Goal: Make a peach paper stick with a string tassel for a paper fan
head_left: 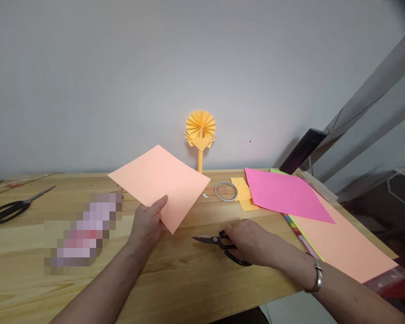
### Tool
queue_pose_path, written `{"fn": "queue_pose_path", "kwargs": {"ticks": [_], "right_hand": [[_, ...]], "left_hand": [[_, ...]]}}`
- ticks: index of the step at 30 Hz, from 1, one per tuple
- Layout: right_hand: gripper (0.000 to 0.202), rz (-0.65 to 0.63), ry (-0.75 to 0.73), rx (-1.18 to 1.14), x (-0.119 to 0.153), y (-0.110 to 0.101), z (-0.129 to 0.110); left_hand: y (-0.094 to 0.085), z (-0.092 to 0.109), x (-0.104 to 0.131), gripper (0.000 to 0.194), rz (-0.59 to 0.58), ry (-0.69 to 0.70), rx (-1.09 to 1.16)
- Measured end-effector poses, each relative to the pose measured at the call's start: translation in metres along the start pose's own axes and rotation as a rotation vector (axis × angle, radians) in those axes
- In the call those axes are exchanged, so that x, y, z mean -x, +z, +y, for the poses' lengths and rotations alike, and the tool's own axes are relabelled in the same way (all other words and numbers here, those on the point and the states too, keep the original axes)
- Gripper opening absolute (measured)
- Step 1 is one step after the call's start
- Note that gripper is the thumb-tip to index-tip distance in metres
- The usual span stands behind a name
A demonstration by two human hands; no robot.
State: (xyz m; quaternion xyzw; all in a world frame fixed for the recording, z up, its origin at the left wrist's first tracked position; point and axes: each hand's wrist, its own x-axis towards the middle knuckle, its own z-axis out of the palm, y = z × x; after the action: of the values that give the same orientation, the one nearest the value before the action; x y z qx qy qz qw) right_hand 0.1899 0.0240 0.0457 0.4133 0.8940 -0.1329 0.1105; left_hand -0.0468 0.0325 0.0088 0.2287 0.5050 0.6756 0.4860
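In my left hand (pixel 150 221) is a square sheet of peach paper (pixel 160 180), its near corner pinched with the thumb on top and the fingers hidden beneath. The sheet is tilted above the table, one corner toward the wall. My right hand (pixel 248 240) is closed around a handle of the black scissors (pixel 216 240), low over the wood. Their blades point left and look shut; some of the fingers are hidden behind the hand. Behind the sheet, a folded yellow paper flower (pixel 200 126) on a rolled paper stem stands upright against the wall.
A roll of tape (pixel 226 191) lies beside yellow paper scraps (pixel 245 198). To the right are a pink sheet (pixel 286 193) and a larger peach sheet (pixel 340 243). Other black scissors (pixel 11 211) and a blurred-out object (pixel 87 229) lie left. A black cylinder (pixel 302 150) leans behind.
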Motion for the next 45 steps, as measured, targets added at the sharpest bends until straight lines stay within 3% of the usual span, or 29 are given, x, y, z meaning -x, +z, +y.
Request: {"fn": "queue_pose_path", "kwargs": {"ticks": [6,9,11,14,16,19,22,27,32,40,45], "right_hand": [[0.021,0.005,-0.077,-0.061,-0.003,-0.001,-0.006],[0.021,0.108,-0.051,-0.179,-0.006,0.002,-0.003],[0.030,0.232,0.051,-0.405,-0.010,0.006,-0.003],[0.052,0.339,0.136,-0.997,-0.022,0.013,-0.009],[0.046,0.348,0.162,-1.318,-0.033,0.018,-0.016],[0.044,0.424,0.310,-1.512,-0.046,0.024,-0.023],[0.041,0.536,0.347,-1.609,-0.053,0.027,-0.019],[0.036,0.574,0.294,-1.591,-0.049,0.031,0.006],[0.024,0.510,0.313,-1.393,-0.040,0.034,0.029],[0.034,0.428,0.380,-1.248,-0.023,0.008,0.056],[0.028,0.320,0.405,-1.123,-0.019,-0.010,0.066]], "left_hand": [[0.001,-0.006,0.000,0.042,-0.032,-0.081,0.003],[0.002,-0.004,0.002,0.041,-0.040,-0.085,-0.054],[0.002,-0.004,0.003,0.040,-0.036,-0.078,-0.094],[0.002,-0.005,0.005,0.040,-0.048,-0.084,-0.133],[0.003,-0.008,0.006,0.040,-0.083,-0.099,-0.145],[0.003,-0.011,0.008,0.041,-0.152,-0.126,-0.167],[0.001,-0.013,0.008,0.040,-0.185,-0.144,-0.187],[-0.002,-0.014,-0.001,0.035,-0.252,-0.091,0.013],[-0.001,-0.013,-0.009,0.043,-0.170,-0.007,0.125],[-0.009,-0.004,-0.012,0.054,-0.136,-0.034,-0.049],[-0.011,-0.001,-0.008,0.055,-0.276,-0.126,-0.275]]}}
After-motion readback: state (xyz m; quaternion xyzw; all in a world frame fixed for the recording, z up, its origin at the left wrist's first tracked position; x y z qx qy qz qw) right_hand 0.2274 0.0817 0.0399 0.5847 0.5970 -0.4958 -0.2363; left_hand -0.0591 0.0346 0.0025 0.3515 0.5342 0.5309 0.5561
